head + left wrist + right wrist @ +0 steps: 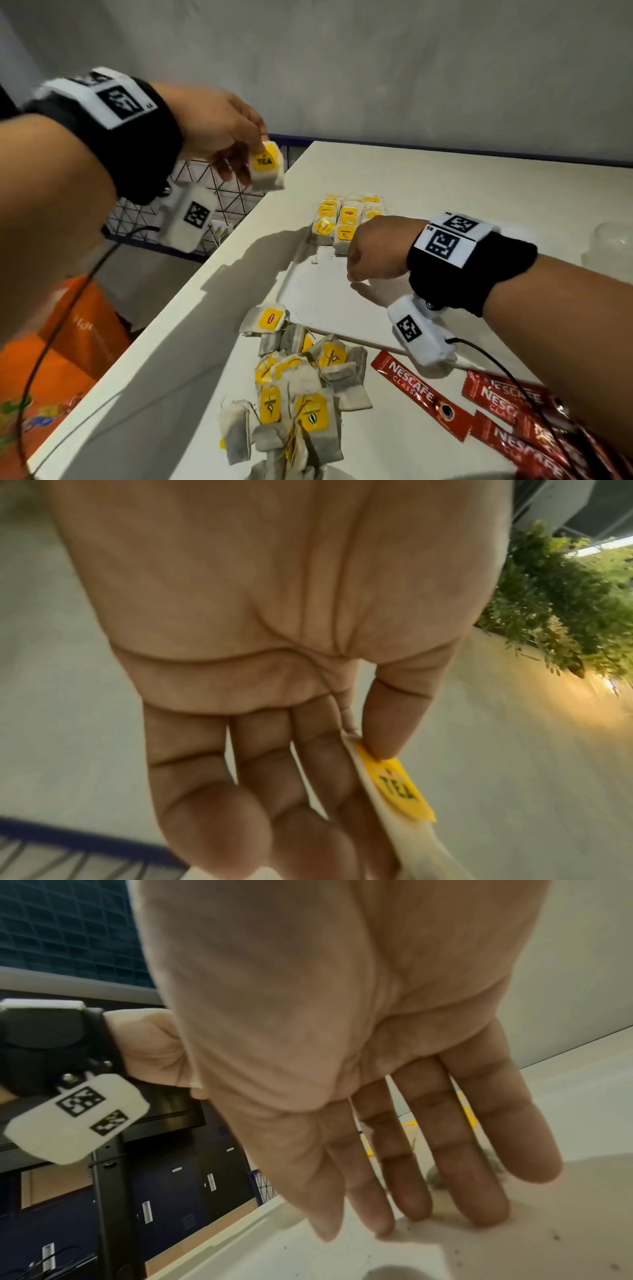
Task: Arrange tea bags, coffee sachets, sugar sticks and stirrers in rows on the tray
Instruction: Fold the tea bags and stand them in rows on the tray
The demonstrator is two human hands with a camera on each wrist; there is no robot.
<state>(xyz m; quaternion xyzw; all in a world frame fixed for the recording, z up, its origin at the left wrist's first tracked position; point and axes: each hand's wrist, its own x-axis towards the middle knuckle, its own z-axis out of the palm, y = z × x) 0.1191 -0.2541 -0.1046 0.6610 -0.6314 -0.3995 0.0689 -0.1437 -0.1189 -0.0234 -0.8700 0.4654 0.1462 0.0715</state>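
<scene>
Tea bag (pixel 266 168) hangs below left hand (pixel 219 128) grip, thumb+finger pinching its top; right hand (pixel 376 250) fingers straight

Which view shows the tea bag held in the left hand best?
The head view: the held tea bag shows whole, yellow tag facing the camera. The left wrist view shows it edge-on, pinched between thumb and fingers of the left hand. The right wrist view misses it.

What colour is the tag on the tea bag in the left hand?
Yellow with dark "TEA" lettering; clearest in the head view.
</scene>
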